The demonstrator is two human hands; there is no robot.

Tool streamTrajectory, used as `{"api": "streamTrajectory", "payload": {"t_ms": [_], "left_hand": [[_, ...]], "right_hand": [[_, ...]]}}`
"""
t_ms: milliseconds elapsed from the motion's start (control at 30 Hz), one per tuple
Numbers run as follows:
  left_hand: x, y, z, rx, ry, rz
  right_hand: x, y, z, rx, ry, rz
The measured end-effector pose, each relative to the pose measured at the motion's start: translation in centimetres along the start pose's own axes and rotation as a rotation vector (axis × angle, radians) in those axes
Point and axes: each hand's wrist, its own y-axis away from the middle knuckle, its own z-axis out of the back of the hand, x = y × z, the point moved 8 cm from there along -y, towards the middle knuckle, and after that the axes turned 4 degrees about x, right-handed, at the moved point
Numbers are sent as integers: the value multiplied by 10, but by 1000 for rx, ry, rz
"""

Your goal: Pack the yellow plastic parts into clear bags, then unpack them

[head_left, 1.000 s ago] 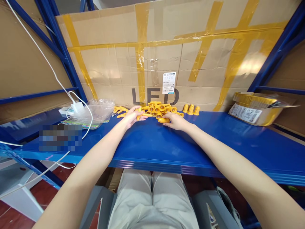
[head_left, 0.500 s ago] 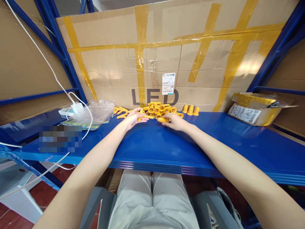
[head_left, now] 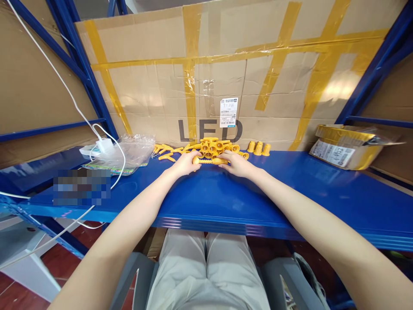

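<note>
My left hand point(head_left: 186, 164) is closed around the head of a yellow T-shaped handle. The handle's ridged shaft point(head_left: 206, 162) points right, toward a yellow plastic cup point(head_left: 220, 161). My right hand point(head_left: 239, 164) grips that cup on its side just above the blue shelf. Shaft tip and cup mouth meet or nearly meet; whether the tip is inside I cannot tell. Right behind my hands is a pile of yellow cups point(head_left: 215, 147), many with open mouths facing me. More yellow T-shaped handles point(head_left: 167, 157) lie to the left of the pile.
Three yellow cups point(head_left: 258, 148) stand upright to the right. A taped carton point(head_left: 345, 148) sits at the far right. A plastic bag point(head_left: 137, 150), a white power adapter point(head_left: 105, 146) and its cable are at left. A large cardboard sheet point(head_left: 155, 94) backs the blue shelf point(head_left: 200, 193).
My left hand has moved right and turned, its fingers now closed round the handle head and the shaft lined up with the cup. My right hand has stayed in place with the cup.
</note>
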Motion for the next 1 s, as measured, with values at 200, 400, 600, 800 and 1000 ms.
{"api": "streamTrajectory", "payload": {"t_ms": [200, 400, 600, 800, 1000], "left_hand": [[-3, -3, 2, -25, -154, -62], [2, -4, 1, -14, -180, -82], [10, -5, 4, -19, -182, -39], [8, -2, 3, 0, -147, -15], [4, 1, 4, 3, -119, 3]], "right_hand": [[1, 0, -2, -22, -101, 11], [-9, -1, -2, 0, -241, -32], [-21, 1, -9, 39, -602, -180], [-23, 9, -18, 128, -887, -439], [-17, 11, -20, 143, -1051, -470]]}}
